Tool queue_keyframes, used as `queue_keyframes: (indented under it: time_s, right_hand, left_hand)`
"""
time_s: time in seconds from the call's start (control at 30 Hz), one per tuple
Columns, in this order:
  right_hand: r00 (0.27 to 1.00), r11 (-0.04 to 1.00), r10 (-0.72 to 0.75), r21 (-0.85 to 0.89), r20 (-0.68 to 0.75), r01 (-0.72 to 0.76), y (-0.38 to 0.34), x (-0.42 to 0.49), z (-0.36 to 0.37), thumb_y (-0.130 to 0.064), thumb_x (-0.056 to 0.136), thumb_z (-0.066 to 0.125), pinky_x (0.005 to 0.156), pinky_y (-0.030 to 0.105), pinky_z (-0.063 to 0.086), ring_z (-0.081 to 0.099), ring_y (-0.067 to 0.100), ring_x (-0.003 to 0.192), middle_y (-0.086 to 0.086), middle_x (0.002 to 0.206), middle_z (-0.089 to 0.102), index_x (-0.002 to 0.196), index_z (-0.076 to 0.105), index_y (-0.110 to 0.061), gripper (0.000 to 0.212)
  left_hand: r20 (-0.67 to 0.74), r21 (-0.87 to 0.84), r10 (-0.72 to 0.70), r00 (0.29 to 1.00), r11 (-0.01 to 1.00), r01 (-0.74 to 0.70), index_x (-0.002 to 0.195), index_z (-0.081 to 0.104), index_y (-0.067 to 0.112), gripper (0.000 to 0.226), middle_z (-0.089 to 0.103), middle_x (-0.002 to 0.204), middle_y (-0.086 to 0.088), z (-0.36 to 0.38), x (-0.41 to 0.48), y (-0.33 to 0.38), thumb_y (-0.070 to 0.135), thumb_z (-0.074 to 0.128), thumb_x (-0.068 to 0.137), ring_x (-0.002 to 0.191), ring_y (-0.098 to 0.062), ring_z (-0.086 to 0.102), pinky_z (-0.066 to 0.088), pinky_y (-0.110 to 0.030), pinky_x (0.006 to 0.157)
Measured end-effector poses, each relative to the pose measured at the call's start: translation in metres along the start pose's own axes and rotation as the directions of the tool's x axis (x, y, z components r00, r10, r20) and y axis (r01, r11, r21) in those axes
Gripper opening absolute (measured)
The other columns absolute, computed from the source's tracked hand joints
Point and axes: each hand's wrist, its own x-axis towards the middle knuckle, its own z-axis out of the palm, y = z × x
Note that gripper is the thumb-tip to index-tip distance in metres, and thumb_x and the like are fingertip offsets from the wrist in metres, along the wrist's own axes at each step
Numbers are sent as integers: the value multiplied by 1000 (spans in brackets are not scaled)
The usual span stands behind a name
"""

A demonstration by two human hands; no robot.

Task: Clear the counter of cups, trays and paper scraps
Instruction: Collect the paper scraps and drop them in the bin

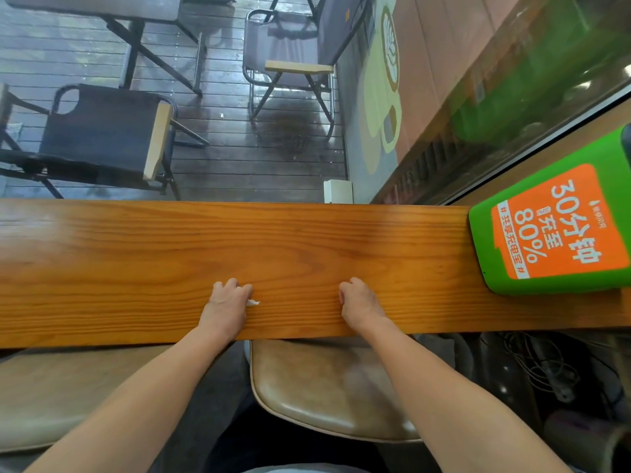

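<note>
Under left hand (228, 298) fingers, against the counter (136, 254): paper scrap (253, 302), white tip showing past the thumb | left fingers curled, clamped on scrap | right hand (358, 298) near, fingers curled together, knuckles up, resting on wood | green box (553, 227) well right of fingers.

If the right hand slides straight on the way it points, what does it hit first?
Probably nothing: ahead of the right hand the way looks free across the counter up to its far edge; what lies beyond is unclear.
</note>
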Motion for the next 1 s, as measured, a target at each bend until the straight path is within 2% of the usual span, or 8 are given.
queue_keyframes:
  time_s: [0.17, 0.33, 0.4, 0.5, 0.6, 0.67, 0.83, 1.0]
  right_hand:
    - [999, 995, 31, 89, 22, -32, 13, 3, -4, 5, 84, 42, 74, 34, 46, 50, 27, 83, 3, 92, 48, 80, 59, -17, 28]
    - [997, 993, 52, 102, 53, -57, 22, -6, -17, -4, 87, 42, 74, 34, 45, 50, 26, 84, 4, 96, 49, 79, 54, -19, 21]
    - [995, 989, 78, 123, 57, -85, 24, -15, -26, -9, 85, 43, 73, 35, 45, 52, 27, 84, 4, 98, 49, 80, 54, -20, 16]
    - [995, 979, 94, 180, 15, -96, 26, -34, -44, -21, 82, 49, 70, 33, 42, 52, 26, 83, 1, 94, 46, 81, 52, -19, 4]
    - [987, 937, 147, 327, -63, -118, 32, -59, -59, -31, 83, 58, 68, 33, 40, 52, 24, 84, 3, 93, 52, 74, 49, -20, 17]
    - [966, 902, 218, 407, -138, -145, 42, -79, -67, -31, 82, 64, 69, 31, 39, 52, 22, 85, 4, 92, 57, 74, 51, -20, 19]
    - [905, 864, 353, 454, -237, -218, 83, -135, -82, -29, 80, 69, 71, 29, 42, 54, 23, 91, 5, 97, 58, 76, 56, -21, 15]
    - [820, 800, 483, 535, -307, -272, 135, -192, -81, -29, 75, 74, 72, 31, 49, 58, 23, 83, 1, 88, 55, 68, 55, -22, 21]
  left_hand:
    - [44, -50, 35, 998, 998, -33, 111, 62, 19, 27, 42, 96, -2, -4, 2, 13, 7, 42, 98, 94, -28, 55, 47, -36, 75]
    - [73, -130, 74, 995, 989, -64, 103, 63, 15, 19, 43, 95, 1, -20, -1, 38, 13, 50, 90, 90, -21, 49, 44, -32, 78]
    - [73, -124, 117, 990, 986, -108, 94, 56, 18, 13, 44, 95, 1, -31, -5, 50, 21, 56, 81, 94, -22, 51, 49, -35, 81]
    - [-35, -56, 208, 978, 976, -209, 93, 56, 23, 26, 47, 94, 3, -46, -7, 70, 45, 56, 80, 93, -19, 52, 52, -33, 76]
    - [-88, 62, 344, 935, 939, -339, 97, 59, 26, 39, 44, 93, 6, -61, -3, 99, 59, 51, 78, 96, -19, 52, 45, -31, 67]
    - [-101, 123, 425, 899, 902, -413, 101, 61, 28, 35, 48, 96, 6, -69, 1, 125, 57, 54, 82, 97, -19, 53, 46, -31, 66]
    - [-91, 155, 603, 792, 795, -587, 98, 67, 25, 17, 53, 93, 4, -81, -12, 204, 36, 59, 89, 93, -20, 59, 56, -34, 70]
    - [-6, 235, 737, 676, 658, -715, 101, 68, 22, 17, 49, 91, 1, -70, -47, 290, 25, 61, 85, 97, -25, 60, 40, -33, 61]
